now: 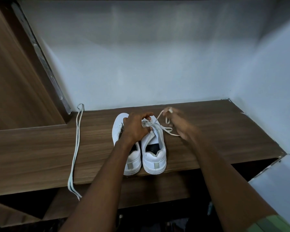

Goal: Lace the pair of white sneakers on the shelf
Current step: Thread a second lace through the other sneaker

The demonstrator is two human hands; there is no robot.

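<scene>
1. A brown wooden shelf stands in a corner between pale blue-white walls, and a wooden panel rises on the left.
2. Two white sneakers stand side by side near the front edge of the shelf, heels toward the camera, each with a grey tab on the heel.
3. The left sneaker is partly hidden under the left forearm, and I cannot tell if it has a lace.
4. The right sneaker has a dark insole, and a white lace is threaded through its front eyelets.
5. The left hand rests on the sneakers, and its fingers are clenched on the right sneaker near the eyelets.
6. The right hand is blurred; its fingers grasp one end of the lace, raised to the right of the sneaker.
7. One spare lace, also white, lies folded double on the left of the shelf, with its ends hanging over the front edge.
</scene>
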